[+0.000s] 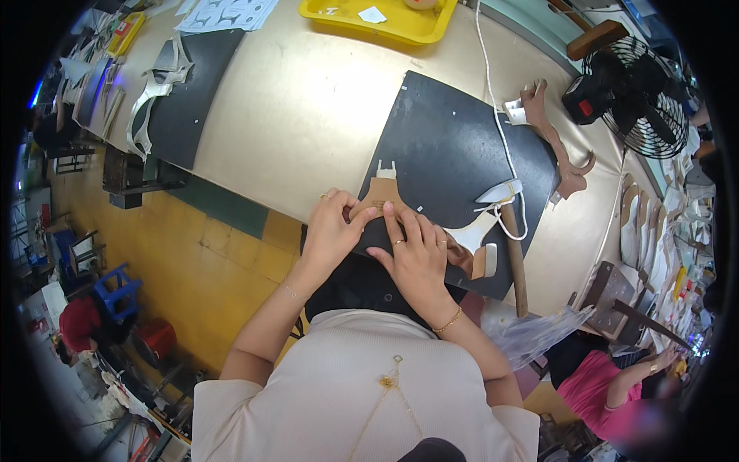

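Note:
A tan shoe-upper piece (pixel 382 189) with a narrow white tab at its far end lies at the near edge of a black mat (pixel 443 123). My left hand (pixel 332 231) is closed on its left side, thumb and fingertips pinching the edge. Across its middle my right hand (pixel 416 250) lies with fingers stretched out and the thumb apart, the index fingertip pressing the tan surface close to my left thumb. Just right of that hand a white and brown upper part (pixel 471 240) curves over the mat; my fingers hide whether it joins the tan piece.
A wooden handle (pixel 515 269) lies on the mat by a pointed white object (pixel 500 191) and a white cord (pixel 500 123). Farther right are a brown upper (pixel 550 131) and a black fan (pixel 635 96). A yellow tray (pixel 385 27) stands at the back; white uppers (pixel 146 100) lie left.

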`<state>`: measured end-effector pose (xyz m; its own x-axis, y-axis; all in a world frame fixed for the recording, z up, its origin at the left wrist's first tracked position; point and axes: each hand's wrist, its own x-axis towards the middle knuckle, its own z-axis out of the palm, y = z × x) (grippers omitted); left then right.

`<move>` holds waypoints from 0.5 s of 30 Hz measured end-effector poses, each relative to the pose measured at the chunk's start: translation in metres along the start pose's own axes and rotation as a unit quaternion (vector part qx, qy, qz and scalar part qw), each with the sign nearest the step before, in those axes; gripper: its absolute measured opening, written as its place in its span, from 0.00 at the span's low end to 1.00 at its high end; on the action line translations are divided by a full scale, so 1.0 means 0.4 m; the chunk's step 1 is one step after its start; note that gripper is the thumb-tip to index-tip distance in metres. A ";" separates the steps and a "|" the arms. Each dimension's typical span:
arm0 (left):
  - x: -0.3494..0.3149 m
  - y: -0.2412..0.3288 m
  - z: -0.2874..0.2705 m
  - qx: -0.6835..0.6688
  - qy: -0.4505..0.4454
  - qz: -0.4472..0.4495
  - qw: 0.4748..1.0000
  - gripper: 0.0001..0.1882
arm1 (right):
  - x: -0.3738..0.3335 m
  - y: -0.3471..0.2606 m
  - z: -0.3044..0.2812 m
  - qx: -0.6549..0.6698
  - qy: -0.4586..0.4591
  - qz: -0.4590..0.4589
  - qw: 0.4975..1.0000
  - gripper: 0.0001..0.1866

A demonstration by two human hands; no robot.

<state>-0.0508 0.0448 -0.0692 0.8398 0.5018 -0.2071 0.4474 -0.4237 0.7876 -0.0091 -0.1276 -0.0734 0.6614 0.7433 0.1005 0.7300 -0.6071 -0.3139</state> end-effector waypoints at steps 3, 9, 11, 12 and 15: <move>0.003 0.000 0.002 -0.006 -0.004 -0.008 1.000 0.17 | 0.001 0.002 -0.001 0.006 0.007 -0.002 1.000 0.44; -0.006 -0.009 0.005 -0.027 -0.004 -0.071 0.997 0.20 | -0.005 0.006 0.001 -0.019 0.004 -0.013 1.000 0.43; 0.000 -0.024 0.002 -0.021 -0.013 -0.059 0.998 0.21 | -0.007 0.006 0.004 -0.020 0.004 -0.006 1.000 0.42; 0.002 -0.033 -0.002 -0.066 -0.040 -0.083 0.994 0.21 | -0.008 0.006 0.005 -0.021 0.010 -0.007 1.000 0.42; 0.015 -0.061 -0.022 -0.171 -0.092 -0.115 0.974 0.19 | -0.009 0.002 0.004 -0.025 0.007 0.002 1.000 0.42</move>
<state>-0.0594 0.0648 -0.0847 0.7838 0.3976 -0.4770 0.5283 -0.0232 0.8487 -0.0111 -0.1302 -0.0756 0.6663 0.7369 0.1136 0.7350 -0.6235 -0.2667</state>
